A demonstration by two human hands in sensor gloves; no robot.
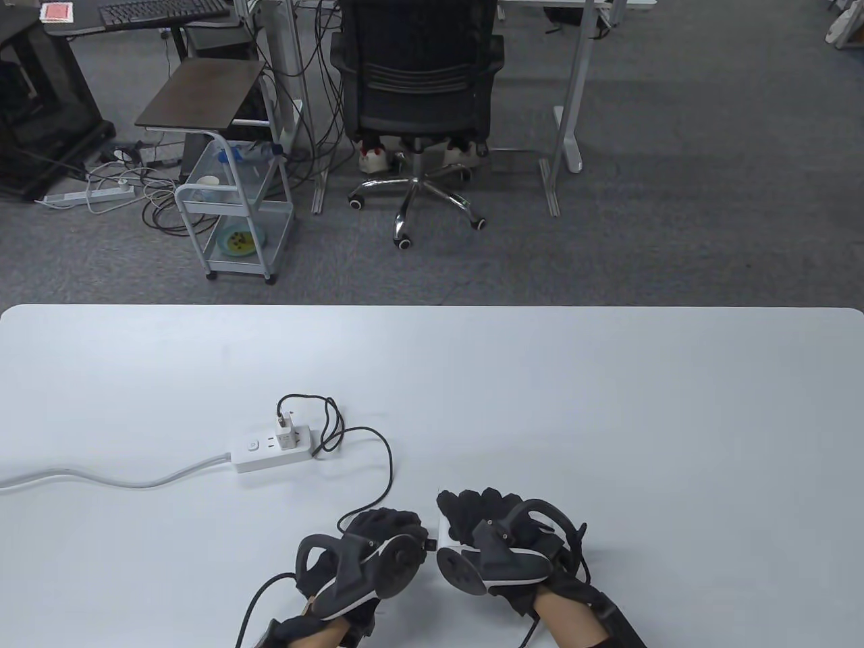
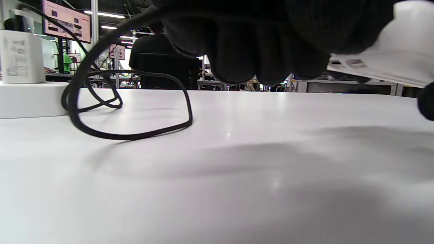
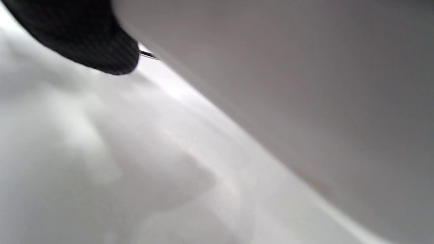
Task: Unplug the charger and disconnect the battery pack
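Note:
A white charger [image 1: 287, 435] is plugged into a white power strip [image 1: 260, 455] on the white table [image 1: 607, 418]. Its black cable [image 1: 388, 466] loops across the table into my left hand [image 1: 388, 530], whose fingers curl around the cable's end. My right hand [image 1: 479, 513] grips the white battery pack [image 1: 445, 538], mostly hidden under the glove and held slightly off the table. In the left wrist view the pack [image 2: 400, 51] is right beside my curled fingers [image 2: 237, 51]. I cannot tell whether the plug is still in the pack. The pack's underside [image 3: 305, 84] fills the right wrist view.
The power strip's grey cord [image 1: 101, 479] runs off the table's left edge. The cable lies in loose loops [image 2: 135, 135] beside the strip [image 2: 30, 100] and charger [image 2: 20, 57]. An office chair [image 1: 418, 101] and a cart [image 1: 229, 202] stand on the floor beyond the table.

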